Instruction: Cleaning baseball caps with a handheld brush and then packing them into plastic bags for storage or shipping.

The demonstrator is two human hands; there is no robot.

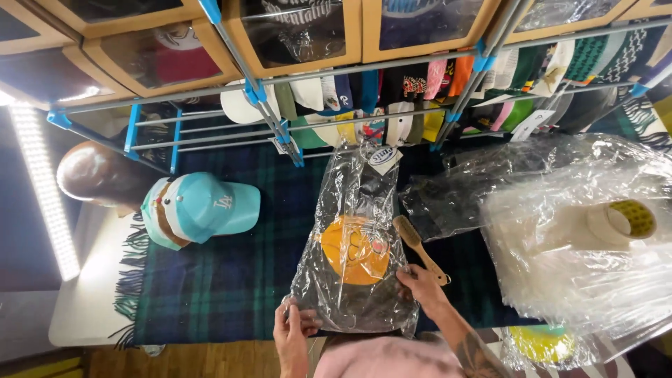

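Fingers of my left hand and right hand pinched the plastic bag; slick film could slip, spilling the cap.

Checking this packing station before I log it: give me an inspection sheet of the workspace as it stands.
Surface: dark plaid blanket over a white table.
Job's things: clear plastic bag holding a dark item with an orange round design.
Clutter: wooden brush, teal cap, stack of clear bags, tape roll.
Hands: left hand and right hand both grip the bag's near edge.
Cables: nothing seen.
Surroundings: rack of hanging caps, boxes above.
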